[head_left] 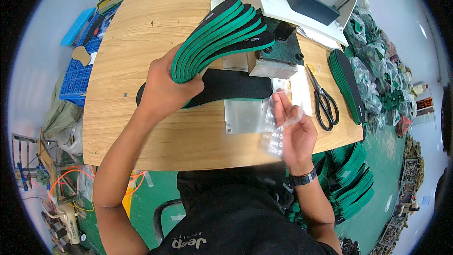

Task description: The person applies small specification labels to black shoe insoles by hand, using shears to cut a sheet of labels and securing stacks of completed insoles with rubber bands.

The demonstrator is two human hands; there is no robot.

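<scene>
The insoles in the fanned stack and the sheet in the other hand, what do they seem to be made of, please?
Insoles: probably foam, with green edges and a matt black fabric-like face. Sheet: thin clear plastic film, glossy and see-through, carrying rows of small white marks.

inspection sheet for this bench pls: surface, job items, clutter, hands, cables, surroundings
Surface: rounded wooden table, with a metal plate under the press.
Job's things: fanned stack of green-edged black insoles; one insole flat on the table; clear film sheet with small printed marks.
Clutter: black scissors; a second insole stack on edge at the table's right.
Hands: left hand grips the fanned stack; right hand holds the film sheet.
Cables: orange wires low on the left, off the table.
Surroundings: blue crate at left; bagged insoles and loose piles at right; green floor.
</scene>
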